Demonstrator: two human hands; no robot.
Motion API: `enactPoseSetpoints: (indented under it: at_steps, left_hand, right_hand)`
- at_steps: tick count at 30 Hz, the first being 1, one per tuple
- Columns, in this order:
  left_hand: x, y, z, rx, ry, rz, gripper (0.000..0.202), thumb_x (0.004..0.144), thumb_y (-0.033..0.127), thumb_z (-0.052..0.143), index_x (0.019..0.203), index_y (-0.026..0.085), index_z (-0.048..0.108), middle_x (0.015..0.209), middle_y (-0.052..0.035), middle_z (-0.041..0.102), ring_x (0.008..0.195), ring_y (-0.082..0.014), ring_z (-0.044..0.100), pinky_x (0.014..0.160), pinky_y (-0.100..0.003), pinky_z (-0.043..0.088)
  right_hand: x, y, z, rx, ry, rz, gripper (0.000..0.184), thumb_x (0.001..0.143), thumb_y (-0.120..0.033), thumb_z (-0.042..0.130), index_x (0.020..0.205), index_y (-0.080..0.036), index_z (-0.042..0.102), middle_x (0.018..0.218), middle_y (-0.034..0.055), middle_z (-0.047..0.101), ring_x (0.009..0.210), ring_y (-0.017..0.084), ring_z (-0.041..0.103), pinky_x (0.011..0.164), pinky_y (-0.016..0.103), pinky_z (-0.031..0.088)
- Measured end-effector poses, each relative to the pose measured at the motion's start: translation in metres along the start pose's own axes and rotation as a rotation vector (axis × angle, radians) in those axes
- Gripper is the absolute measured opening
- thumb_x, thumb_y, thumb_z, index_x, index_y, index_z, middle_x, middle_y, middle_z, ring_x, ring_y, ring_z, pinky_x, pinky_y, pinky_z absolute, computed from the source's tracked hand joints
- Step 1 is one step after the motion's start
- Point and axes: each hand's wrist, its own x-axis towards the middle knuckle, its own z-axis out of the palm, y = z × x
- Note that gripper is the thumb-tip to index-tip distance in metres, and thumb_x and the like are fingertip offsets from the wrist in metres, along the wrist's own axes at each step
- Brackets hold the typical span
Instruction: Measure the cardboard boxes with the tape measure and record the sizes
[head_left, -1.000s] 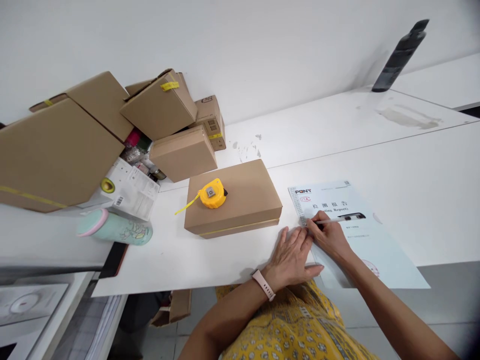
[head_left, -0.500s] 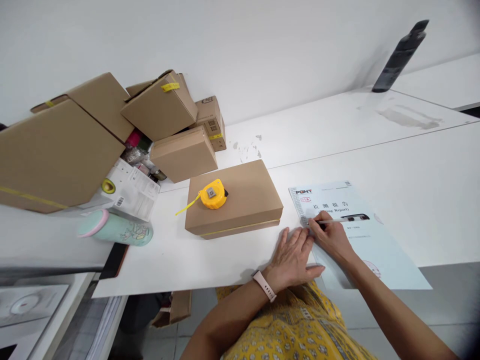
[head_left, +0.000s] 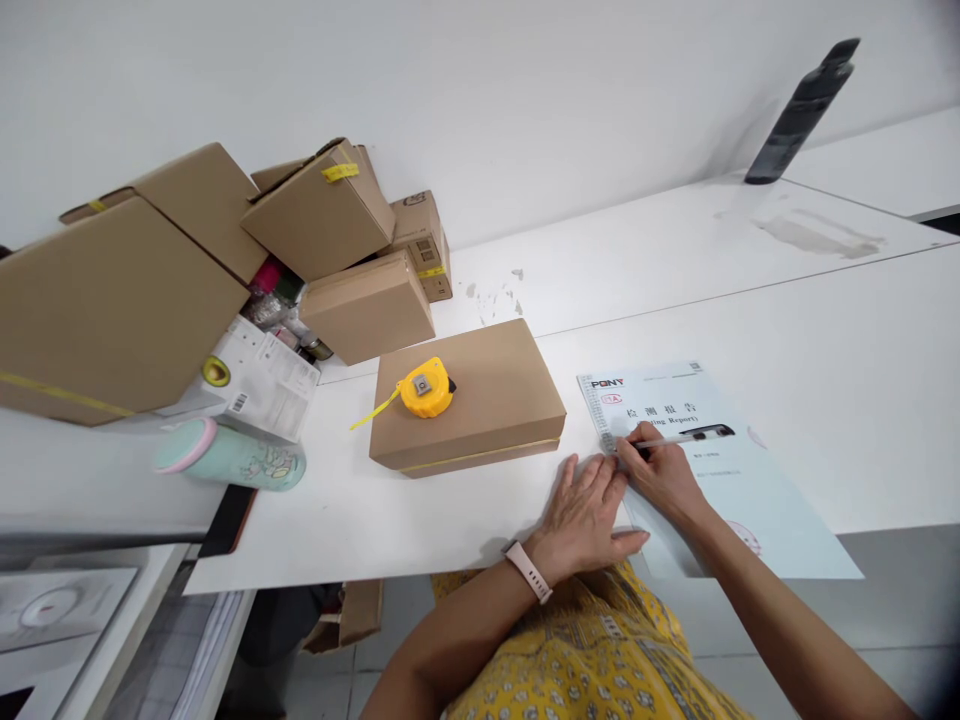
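My right hand [head_left: 664,475] is closed on a pen [head_left: 686,436], its tip at the left edge of a pale blue report sheet [head_left: 720,470] lying on the white table [head_left: 825,350]. My left hand [head_left: 585,515] lies flat with fingers stretched out, pressing the sheet's left edge next to the right hand. A flat cardboard box [head_left: 469,405] stands just left of the sheet, with a yellow tape measure [head_left: 425,388] resting on top, its tape pulled out a little.
A heap of cardboard boxes [head_left: 150,270] fills the back left. A white carton [head_left: 262,378] and a green-pink bottle [head_left: 232,457] lie in front of it. A dark slanted object [head_left: 799,110] leans at the back right wall.
The pen in my right hand has shifted very slightly on the sheet; nothing else has moved.
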Motion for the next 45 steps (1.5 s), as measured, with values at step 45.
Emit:
enactPoseSetpoints:
  at_steps: [45]
  left_hand:
    - [-0.0008,-0.0002,-0.0003,0.013,-0.013,-0.007,0.075,0.097,0.06,0.046,0.15,0.009,0.034,0.159,-0.017,0.037,0.15,-0.028,0.028,0.126,-0.05,0.011]
  right_hand:
    - [-0.0018,-0.0034,-0.0014,0.001,0.069,0.013,0.025,0.086,-0.04,0.055,0.068,-0.025,0.045,0.049,-0.0055,0.045,0.046,0.013,0.041,0.047,0.027,0.034]
